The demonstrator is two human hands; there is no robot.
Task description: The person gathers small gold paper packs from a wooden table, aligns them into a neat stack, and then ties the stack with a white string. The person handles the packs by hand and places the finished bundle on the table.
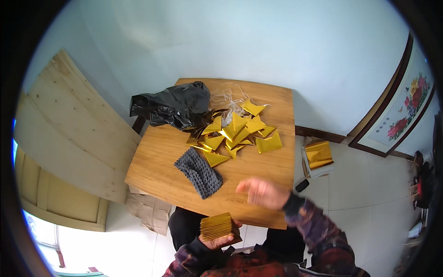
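My left hand (219,242) is closed round a thick stack of folded gold paper (216,226), held above my lap just off the table's near edge. The layers show as many thin ridges. Over the near right part of the wooden table (249,207) is my right hand (265,192), smeared by motion, so its finger state is unclear. No held thing can be made out there. Beyond it lies a loose pile of folded shiny gold paper pieces (237,129). A grey knitted cloth band (199,173) rests on the table left of my right hand.
A black plastic bag (173,105) and crumpled clear plastic (227,98) lie at the table's back. Left stands a leaning wooden board (74,124). On the floor to the right are gold sheets (318,154) and a small black object (302,185). A framed flower picture (400,104) leans by the wall.
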